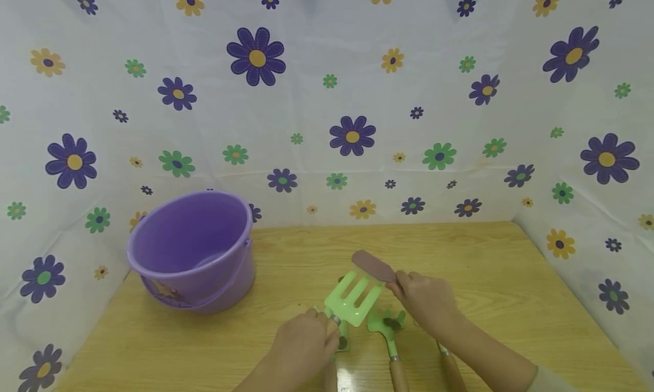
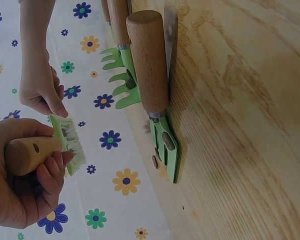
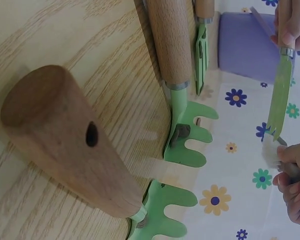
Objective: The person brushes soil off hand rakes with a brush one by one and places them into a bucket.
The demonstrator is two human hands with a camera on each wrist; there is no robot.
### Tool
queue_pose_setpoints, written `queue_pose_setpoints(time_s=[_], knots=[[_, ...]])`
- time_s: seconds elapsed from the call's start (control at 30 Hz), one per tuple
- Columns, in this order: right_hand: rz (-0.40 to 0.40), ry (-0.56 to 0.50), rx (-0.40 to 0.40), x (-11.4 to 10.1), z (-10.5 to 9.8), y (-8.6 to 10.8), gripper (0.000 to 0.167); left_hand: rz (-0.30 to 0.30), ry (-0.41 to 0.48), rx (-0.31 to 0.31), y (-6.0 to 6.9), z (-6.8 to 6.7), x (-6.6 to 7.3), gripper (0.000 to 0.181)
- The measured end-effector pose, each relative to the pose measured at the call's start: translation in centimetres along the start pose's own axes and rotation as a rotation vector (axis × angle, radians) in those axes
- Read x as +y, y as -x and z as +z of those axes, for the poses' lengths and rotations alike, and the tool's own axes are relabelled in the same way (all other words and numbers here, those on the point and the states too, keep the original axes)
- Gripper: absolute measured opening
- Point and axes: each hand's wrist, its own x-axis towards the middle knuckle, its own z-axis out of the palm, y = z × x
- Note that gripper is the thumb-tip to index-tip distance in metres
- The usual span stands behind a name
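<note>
My left hand (image 1: 301,346) grips the wooden handle of a green garden hand fork (image 1: 352,301), its slotted head raised above the table. In my right hand (image 1: 429,304) is a brush with a flat mauve-brown back (image 1: 375,266); its pale bristles (image 3: 271,150) lie against or very near the fork's tines. Below my left hand, a green slotted tool (image 2: 165,145) with brown clumps on it lies on the table. Beside it rests a green hand rake (image 1: 380,324), also with a brown clump. Another wooden-handled green tool (image 3: 162,215) lies under my right arm.
A purple bucket (image 1: 240,284) with its handle down stands at the left of the wooden table (image 1: 460,250). A white sheet with printed flowers (image 1: 306,170) hangs behind and along both sides. Small brown bits (image 2: 155,162) lie near the slotted tool.
</note>
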Motion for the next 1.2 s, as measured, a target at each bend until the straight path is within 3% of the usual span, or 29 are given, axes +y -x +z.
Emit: queue_pose_setpoints(time_s=[0.2, 0.37, 0.6, 0.93, 1.2], knots=[[0.021, 0.009, -0.010, 0.4, -0.1, 0.0, 0.030, 0.013, 0.010, -0.039, 0.0, -0.1, -0.2, 0.037], [0.020, -0.009, 0.034, 0.6, -0.5, -0.2, 0.032, 0.013, 0.019, -0.042, 0.0, -0.3, -0.3, 0.038], [0.009, -0.053, 0.111, 0.0, -1.5, -0.7, 0.067, -0.006, 0.028, -0.034, -0.1, -0.4, -0.3, 0.038], [-0.039, -0.083, 0.156, -1.1, -2.6, -0.8, 0.065, -0.025, -0.013, 0.017, -0.2, 0.0, -0.3, 0.038], [-0.086, -0.137, 0.183, -2.6, -3.0, -0.8, 0.061, -0.053, -0.034, 0.020, -0.3, -0.1, -0.2, 0.036]])
